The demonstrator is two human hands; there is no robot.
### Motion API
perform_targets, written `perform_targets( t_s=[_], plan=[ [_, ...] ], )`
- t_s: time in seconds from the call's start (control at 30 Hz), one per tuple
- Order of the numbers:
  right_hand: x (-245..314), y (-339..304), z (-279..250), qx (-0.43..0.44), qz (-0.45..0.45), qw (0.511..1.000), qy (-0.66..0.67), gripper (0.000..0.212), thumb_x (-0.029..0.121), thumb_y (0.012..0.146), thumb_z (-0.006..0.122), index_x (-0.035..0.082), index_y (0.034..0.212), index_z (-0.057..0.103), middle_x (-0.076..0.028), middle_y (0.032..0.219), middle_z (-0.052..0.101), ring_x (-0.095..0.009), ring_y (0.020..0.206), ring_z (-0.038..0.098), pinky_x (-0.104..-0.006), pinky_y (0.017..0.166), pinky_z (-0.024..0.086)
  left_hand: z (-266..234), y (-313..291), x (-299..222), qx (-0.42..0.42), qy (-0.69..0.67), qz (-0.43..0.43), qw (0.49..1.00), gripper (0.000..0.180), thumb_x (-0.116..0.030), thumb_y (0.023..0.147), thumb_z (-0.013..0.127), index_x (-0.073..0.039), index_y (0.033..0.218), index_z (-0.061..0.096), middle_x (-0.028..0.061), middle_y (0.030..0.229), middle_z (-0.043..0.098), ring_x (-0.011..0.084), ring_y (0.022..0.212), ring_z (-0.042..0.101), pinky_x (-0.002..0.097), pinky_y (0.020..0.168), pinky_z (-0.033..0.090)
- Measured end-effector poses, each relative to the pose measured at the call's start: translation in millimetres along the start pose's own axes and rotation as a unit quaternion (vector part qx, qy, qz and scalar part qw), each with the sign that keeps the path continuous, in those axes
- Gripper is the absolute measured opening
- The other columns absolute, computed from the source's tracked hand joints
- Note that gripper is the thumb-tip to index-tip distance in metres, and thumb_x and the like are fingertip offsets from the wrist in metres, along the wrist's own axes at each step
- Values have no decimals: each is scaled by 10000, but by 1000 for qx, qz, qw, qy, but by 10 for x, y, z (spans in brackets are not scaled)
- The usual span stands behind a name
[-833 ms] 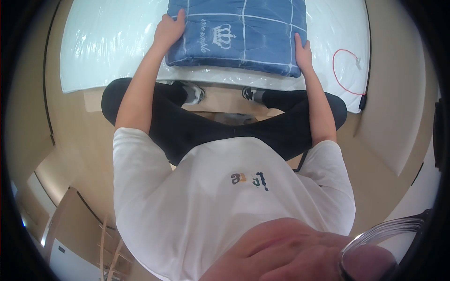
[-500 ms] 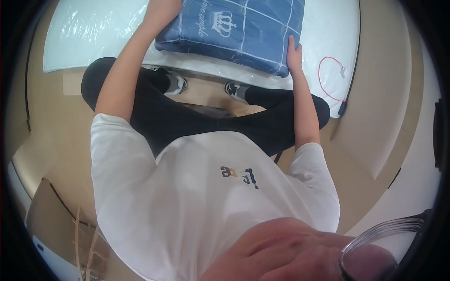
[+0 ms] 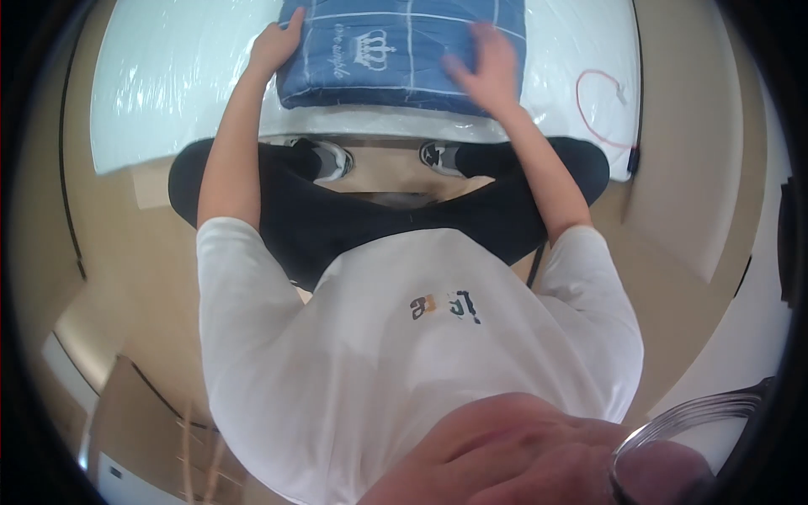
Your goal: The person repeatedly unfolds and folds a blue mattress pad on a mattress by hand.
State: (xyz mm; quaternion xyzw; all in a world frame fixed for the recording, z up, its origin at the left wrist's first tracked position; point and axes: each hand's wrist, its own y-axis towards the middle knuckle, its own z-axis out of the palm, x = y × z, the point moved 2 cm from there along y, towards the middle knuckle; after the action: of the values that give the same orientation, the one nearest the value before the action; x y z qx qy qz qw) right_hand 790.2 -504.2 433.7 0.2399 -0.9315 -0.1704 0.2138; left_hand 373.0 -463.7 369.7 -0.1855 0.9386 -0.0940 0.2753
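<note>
A white table [image 3: 168, 93] covered with a clear, shiny plastic sheet fills the top of the view. On its right part lies a thin red cord [image 3: 599, 105] bent into a loop, well apart from the hands. Below the table edge two dark shoes with white parts [image 3: 383, 158] stand on the light brown floor [image 3: 109, 252], and the person's black trousers and white shirt take the middle of the picture. Nothing lies between the hands and the thing they touch; only the upper rim of the picture cuts off its far side.

The thing is a folded blue blanket [image 3: 396, 55], thick like a cushion, with thin white lines in a grid and a small white crown mark on top. It lies flat on the table, near the front edge and about in the middle. As far as it shows, its long axis runs from left to right, parallel to the table edge, and one long side faces the person.

The left hand [image 3: 276, 46] rests at the left end of the blanket, fingers lying against that side; I cannot tell if they really grip it. The right hand [image 3: 486, 63] lies flat on top of the right part, with fingers spread and a little blurred. The two hands are far apart, with most of the blanket between them, and neither closes around anything that I can see.
</note>
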Motion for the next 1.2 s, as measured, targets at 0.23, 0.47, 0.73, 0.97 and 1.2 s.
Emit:
perform_targets(
  t_s=[0.23, 0.47, 0.73, 0.97, 1.2],
  plan=[
    [1367, -57, 667, 140, -91, 986, -29, 989, 529, 751, 816, 311, 1583, 328, -175, 1606, 342, -525, 1463, 272, -709, 1151, 227, -98, -222, -231, 259, -415, -139, 861, 764, -523, 1032, 535, 89, 1476, 424, 194, 1456, 545, 291, 1299, 567, 383, 1094, 447],
    [905, 5, 432, -37, -46, 988, 139, 635, 221, 778, 723, 271, 1395, 579, -101, 1342, 650, -320, 1131, 671, -469, 905, 574, -200, -539, -533, 262, -594, -88, 756, 676, -500, 1045, 518, 12, 1479, 436, 156, 1435, 568, 298, 1295, 578, 429, 1116, 459],
    [-1524, 68, -1109, -336, 456, 779, 269, 432, 335, 928, 677, -86, 1025, 691, -179, 873, 713, -264, 781, 646, -427, 730, 532, 705, -1459, -1256, 148, 153, 232, 949, 746, -533, 914, 688, -61, 1450, 471, 220, 1424, 539, 358, 1370, 479, 488, 1107, 392],
    [-2891, -1373, -1018, -521, 634, 560, 115, 835, 523, 892, 683, -15, 1470, 411, -271, 1400, 548, -394, 1265, 566, -437, 1065, 461, 1213, -1501, -1270, -16, 263, 397, 879, 723, -299, 772, 811, -103, 1410, 534, 172, 1458, 504, 343, 1337, 491, 544, 1057, 421],
    [-2941, -1744, -238, -199, 751, 628, 55, 1218, 536, 794, 787, -103, 1544, 72, -376, 1500, 348, -479, 1366, 447, -473, 1142, 403, -162, -1005, -1165, -276, -90, 215, 933, 334, -215, 892, 661, -5, 1152, 674, 227, 882, 710, 402, 839, 700, 448, 769, 546]
  ],
)
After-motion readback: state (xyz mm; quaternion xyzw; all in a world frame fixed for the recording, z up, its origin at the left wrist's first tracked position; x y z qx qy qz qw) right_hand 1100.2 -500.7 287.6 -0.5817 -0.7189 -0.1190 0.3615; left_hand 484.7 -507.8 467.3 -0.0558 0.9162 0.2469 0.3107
